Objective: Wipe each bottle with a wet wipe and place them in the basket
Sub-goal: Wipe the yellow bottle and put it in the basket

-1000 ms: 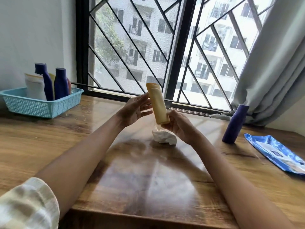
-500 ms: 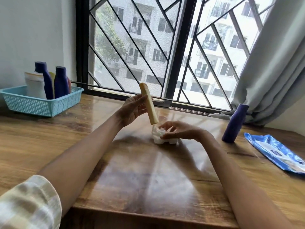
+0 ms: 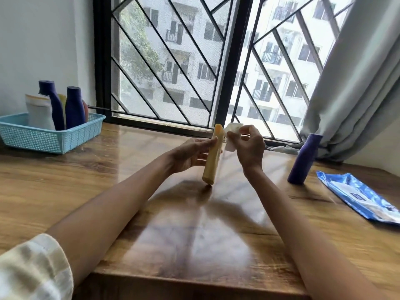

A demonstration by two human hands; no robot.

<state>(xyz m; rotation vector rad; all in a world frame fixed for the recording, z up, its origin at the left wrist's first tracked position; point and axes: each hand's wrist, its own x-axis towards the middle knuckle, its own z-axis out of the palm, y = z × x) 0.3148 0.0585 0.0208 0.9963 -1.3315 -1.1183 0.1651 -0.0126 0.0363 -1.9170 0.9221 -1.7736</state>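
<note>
My left hand [image 3: 190, 153] holds a tall yellow bottle [image 3: 213, 154] nearly upright over the middle of the wooden table, its base just above the tabletop. Beside the bottle's top, my right hand [image 3: 249, 146] pinches a white wet wipe [image 3: 232, 132] that touches the bottle's upper end. A purple bottle [image 3: 304, 162] stands alone on the table at the right. The light blue basket [image 3: 49, 138] sits at the far left and holds several bottles: a white one, two dark blue ones and others partly hidden behind them.
A blue wet-wipe pack [image 3: 359, 197] lies flat near the table's right edge. A barred window [image 3: 194, 61] runs along the back, with a grey curtain [image 3: 357, 83] hanging at the right behind the purple bottle. The table's front edge is close to me.
My right hand let go of the yellow bottle, picked the wet wipe up off the table and raised it to the bottle's top. My left hand took over the bottle and lowered it.
</note>
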